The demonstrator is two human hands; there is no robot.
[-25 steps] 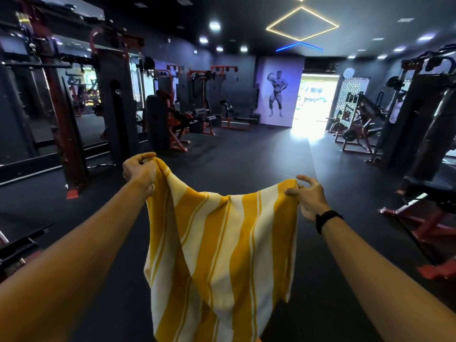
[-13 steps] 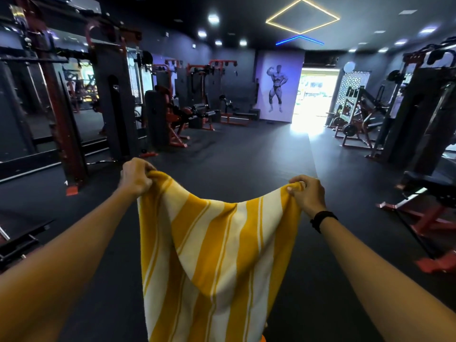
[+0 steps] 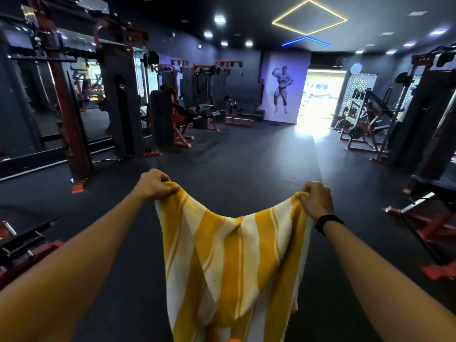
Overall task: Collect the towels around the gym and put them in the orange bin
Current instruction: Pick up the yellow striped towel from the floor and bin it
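One towel (image 3: 229, 265) held, left grip (image 3: 154, 185) and right grip (image 3: 314, 202) each clenching a corner; binning left.

floor (image 3: 246, 154): dark rubber matting, seam running away toward the bright doorway (image 3: 320, 95)
left side: cable rack (image 3: 71, 114) with red feet on the floor; red-framed machines (image 3: 180, 119) farther back
right side: plate-loaded machine (image 3: 362, 124); red-based bench (image 3: 431, 213) near
lower left: low bench frame (image 3: 24, 243) on the floor
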